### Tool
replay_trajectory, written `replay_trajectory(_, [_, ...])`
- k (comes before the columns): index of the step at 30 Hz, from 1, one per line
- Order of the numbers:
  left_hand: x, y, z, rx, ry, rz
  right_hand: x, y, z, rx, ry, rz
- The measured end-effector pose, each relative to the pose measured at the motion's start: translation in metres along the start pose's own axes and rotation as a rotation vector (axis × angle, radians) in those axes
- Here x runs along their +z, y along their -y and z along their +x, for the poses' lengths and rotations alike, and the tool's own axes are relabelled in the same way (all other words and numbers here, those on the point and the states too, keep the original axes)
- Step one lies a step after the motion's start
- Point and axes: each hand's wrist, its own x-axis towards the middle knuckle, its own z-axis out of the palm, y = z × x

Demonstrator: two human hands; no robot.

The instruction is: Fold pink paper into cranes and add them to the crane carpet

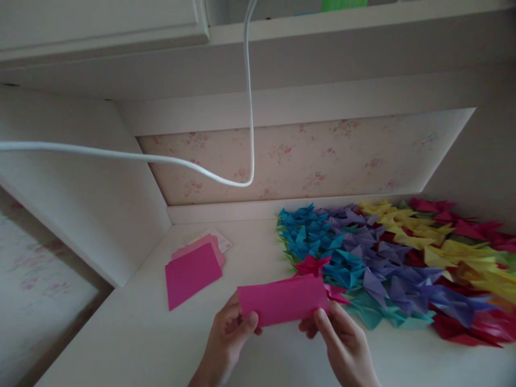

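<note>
A magenta sheet of origami paper (284,301), folded over into a long rectangle, is held up above the desk. My left hand (231,333) pinches its lower left corner between thumb and fingers. At the opposite end, my right hand (342,336) grips the lower right corner the same way. Behind and right of the paper lie many folded paper cranes (350,236) in blue, purple, yellow, red and teal, packed closely together. To the left, a fanned stack of pink and magenta paper squares (195,271) rests flat on the desk.
The white desk (141,333) runs back to a floral-papered wall panel (290,161). A white cable (181,163) hangs across the view, in front of the shelf (322,64) overhead. A white side panel (80,177) bounds the desk at the left.
</note>
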Motion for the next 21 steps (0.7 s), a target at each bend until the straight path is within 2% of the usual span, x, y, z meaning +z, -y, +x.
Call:
replay_trajectory(4, [0.006, 0.003, -0.003, -0.039, -0.089, -0.112, 0.005, 0.000, -0.001, 0.026, -0.099, 0.101])
replay_trajectory(7, [0.006, 0.008, -0.006, -0.085, -0.122, -0.093, 0.010, 0.003, 0.000, 0.024, -0.177, 0.213])
replay_trajectory(12, [0.006, 0.009, -0.006, -0.123, 0.068, 0.087, 0.018, 0.005, 0.002, 0.028, -0.224, 0.253])
replay_trajectory(18, [0.011, 0.003, -0.004, -0.122, 0.183, 0.108, 0.022, -0.001, 0.001, 0.012, -0.190, 0.278])
replay_trajectory(21, [0.013, 0.002, -0.005, -0.085, 0.171, 0.174, 0.023, -0.002, 0.001, 0.039, -0.193, 0.260])
